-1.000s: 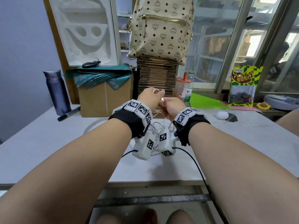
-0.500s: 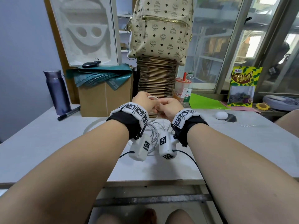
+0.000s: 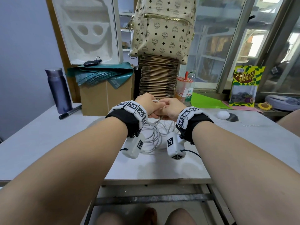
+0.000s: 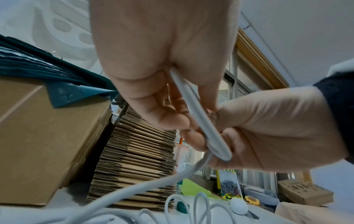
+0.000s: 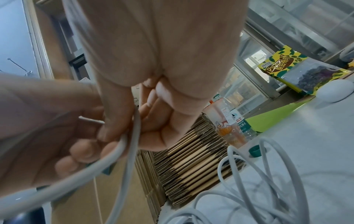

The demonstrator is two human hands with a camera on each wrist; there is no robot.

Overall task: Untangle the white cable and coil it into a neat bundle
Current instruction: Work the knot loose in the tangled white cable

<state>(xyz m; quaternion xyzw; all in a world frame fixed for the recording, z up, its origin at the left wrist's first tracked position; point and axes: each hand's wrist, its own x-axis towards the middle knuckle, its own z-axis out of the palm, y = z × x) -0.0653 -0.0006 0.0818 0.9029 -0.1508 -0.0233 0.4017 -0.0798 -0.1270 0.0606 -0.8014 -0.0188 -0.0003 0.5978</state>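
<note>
The white cable [image 3: 153, 135] lies in loose loops on the white table [image 3: 48, 135] under my wrists, and one strand rises into both hands. My left hand [image 3: 150, 105] and right hand [image 3: 170, 109] meet just above the table, knuckles touching. In the left wrist view my left hand [image 4: 162, 106] curls its fingers round a doubled length of cable [image 4: 199, 116], and the right hand [image 4: 268, 133] grips the same length from the right. In the right wrist view my right hand [image 5: 153, 121] pinches two cable strands [image 5: 134, 136] against the left hand's fingers [image 5: 76, 151]. More loops [image 5: 268, 174] lie on the table.
Behind my hands stand a cardboard box [image 3: 105, 96], a stack of flat cardboard [image 3: 158, 78] with a backpack [image 3: 162, 26] on top, and a drink cup [image 3: 182, 90]. A purple flask [image 3: 58, 90] and a marker [image 3: 69, 112] are far left, a white egg-shaped object [image 3: 223, 114] right.
Both hands have sunk a little toward the table, still joined on the cable. My wrists have spread slightly apart, so more of the loops shows between them.
</note>
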